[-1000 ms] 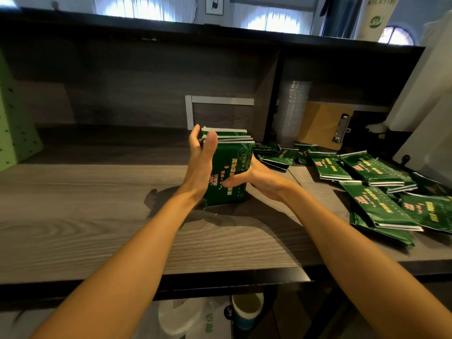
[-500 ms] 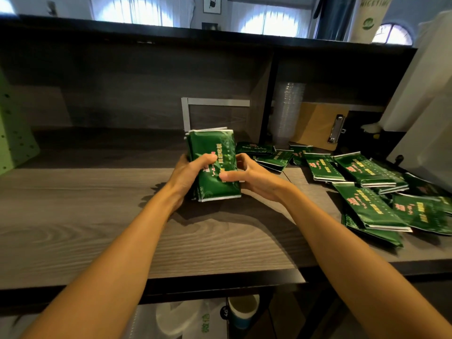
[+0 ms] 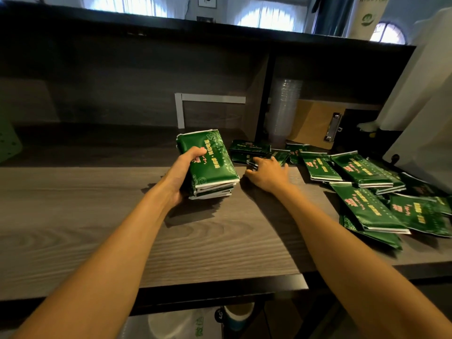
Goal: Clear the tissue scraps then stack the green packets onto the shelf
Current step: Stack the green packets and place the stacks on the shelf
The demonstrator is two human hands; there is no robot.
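Hands part company: half a second ago both steadied the stack of green packets (image 3: 210, 165) from either side, and now the left hand (image 3: 186, 172) alone grips it, thumb across the top packet and fingers wrapped under the far edge. The right hand (image 3: 267, 173) has let go and reached to the right, its fingertips on a packet in the small pile (image 3: 249, 149) just beside the stack — whether they have closed on it, I cannot tell.

I read this as the gathering step going on: one more packet is about to join the bundle before anything is set down for good. No tissue scraps show in this view.

The held stack is several packets deep, tilted with its printed face up, low over the wood-grain shelf board (image 3: 85, 216); I cannot tell whether its near end touches the wood. Each packet is glossy dark green with a white seam edge and red and gold lettering. The edges are roughly, not perfectly, aligned. Many more loose packets (image 3: 362, 170) lie overlapping further right, so most of the stacking seems still to do.
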